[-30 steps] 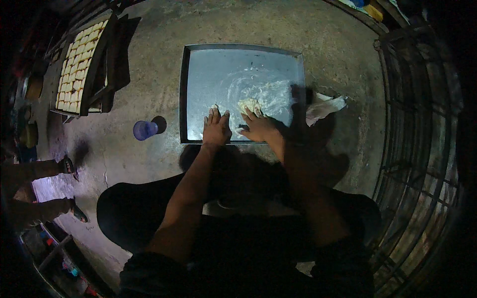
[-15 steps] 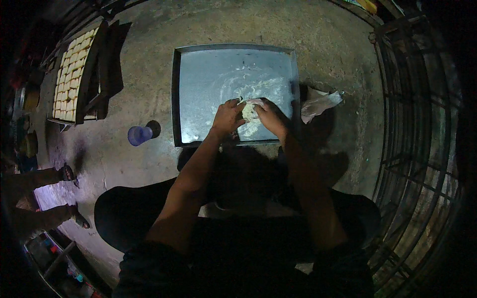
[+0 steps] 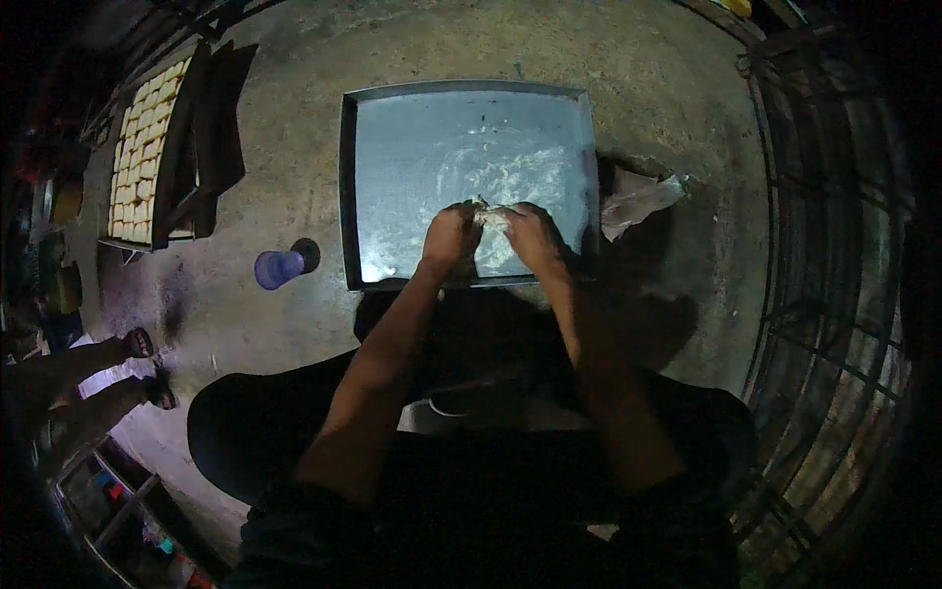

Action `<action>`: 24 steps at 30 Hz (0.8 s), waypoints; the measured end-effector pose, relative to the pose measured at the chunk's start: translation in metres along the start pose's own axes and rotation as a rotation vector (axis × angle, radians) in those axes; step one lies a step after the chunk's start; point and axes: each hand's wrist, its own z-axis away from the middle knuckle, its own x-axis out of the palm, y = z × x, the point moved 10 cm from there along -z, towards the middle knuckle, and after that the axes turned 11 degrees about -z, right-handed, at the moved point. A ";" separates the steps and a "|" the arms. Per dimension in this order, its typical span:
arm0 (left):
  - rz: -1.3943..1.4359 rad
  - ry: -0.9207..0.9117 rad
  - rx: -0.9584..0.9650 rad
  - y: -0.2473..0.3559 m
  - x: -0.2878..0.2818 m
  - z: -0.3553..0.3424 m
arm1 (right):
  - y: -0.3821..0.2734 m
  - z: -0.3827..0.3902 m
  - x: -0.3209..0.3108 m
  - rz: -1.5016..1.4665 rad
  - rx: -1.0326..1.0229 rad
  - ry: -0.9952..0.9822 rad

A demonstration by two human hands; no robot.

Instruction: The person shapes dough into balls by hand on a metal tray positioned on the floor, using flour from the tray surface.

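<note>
A large metal tray with low walls lies on the floor in front of me, its base smeared with white powder like flour. Over its near half, a pale lump of dough shows between my hands. My left hand grips the dough's left side with curled fingers. From the right, my right hand closes round the other side. The fingers hide most of the lump.
A purple cup stands left of the tray, and a crumpled pale sheet lies to its right. Farther left, a rack holds rows of pale pieces. Another person's feet are at left; metal bars line the right.
Both hands have curled tighter on the dough, and its lump is more covered by fingers. At left, the other person's feet have shifted.
</note>
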 end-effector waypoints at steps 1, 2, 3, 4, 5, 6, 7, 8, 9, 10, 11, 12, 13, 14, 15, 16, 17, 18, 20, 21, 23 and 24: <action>0.087 -0.017 -0.054 -0.004 -0.003 0.003 | 0.009 -0.002 -0.001 -0.153 0.065 0.049; 0.174 -0.035 -0.107 -0.008 -0.005 0.006 | 0.010 -0.002 -0.007 -0.176 0.024 0.103; 0.310 0.008 -0.151 -0.015 -0.011 0.011 | -0.002 -0.005 -0.022 -0.200 -0.027 0.151; 0.443 0.051 -0.193 -0.023 -0.014 0.018 | -0.017 -0.008 -0.039 -0.227 -0.077 0.200; 0.587 0.091 -0.230 -0.028 -0.014 0.023 | -0.024 -0.011 -0.053 -0.177 -0.055 0.215; 0.550 0.080 -0.242 -0.032 -0.010 0.023 | -0.023 -0.014 -0.058 -0.190 -0.055 0.255; 0.514 0.070 -0.254 -0.037 -0.008 0.021 | -0.024 -0.018 -0.061 -0.203 -0.055 0.295; 0.477 0.060 -0.267 -0.042 -0.007 0.021 | -0.025 -0.020 -0.064 -0.216 -0.056 0.335; 0.348 -0.096 -0.328 -0.026 -0.017 0.021 | -0.024 -0.017 -0.063 -0.227 -0.055 0.366; 0.333 -0.061 -0.284 -0.025 -0.020 0.024 | -0.036 -0.018 -0.060 -0.206 -0.081 0.377; 0.317 -0.027 -0.240 -0.025 -0.020 0.028 | -0.048 -0.017 -0.055 -0.184 -0.106 0.387; 0.302 0.006 -0.198 -0.029 -0.017 0.031 | -0.058 -0.014 -0.051 -0.162 -0.131 0.395; 0.350 -0.146 -0.126 -0.024 0.000 0.025 | -0.054 -0.013 -0.030 -0.073 -0.116 0.234; 0.118 -0.152 -0.153 -0.028 0.007 0.028 | -0.048 -0.011 -0.003 -0.125 -0.176 0.193; -0.123 -0.157 -0.197 -0.034 0.012 0.040 | -0.048 -0.008 0.020 -0.150 -0.159 0.068; -0.365 -0.159 -0.243 -0.040 0.010 0.050 | -0.058 0.000 0.037 -0.176 -0.147 -0.060; -0.342 -0.219 -0.289 -0.051 0.013 0.057 | -0.059 0.007 0.048 0.093 -0.070 -0.135; -0.356 -0.193 -0.283 -0.054 0.013 0.061 | -0.057 0.010 0.051 0.105 -0.035 -0.165; -0.383 -0.143 -0.268 -0.061 0.014 0.068 | -0.052 0.014 0.056 0.131 0.038 -0.224; -0.414 -0.172 -0.293 -0.065 0.016 0.067 | -0.048 0.014 0.057 0.113 0.027 -0.221; -0.455 -0.137 -0.216 -0.062 0.011 0.064 | -0.043 0.014 0.060 0.117 -0.049 -0.250; -0.476 -0.115 -0.184 -0.060 0.007 0.061 | -0.043 0.012 0.060 0.121 -0.094 -0.266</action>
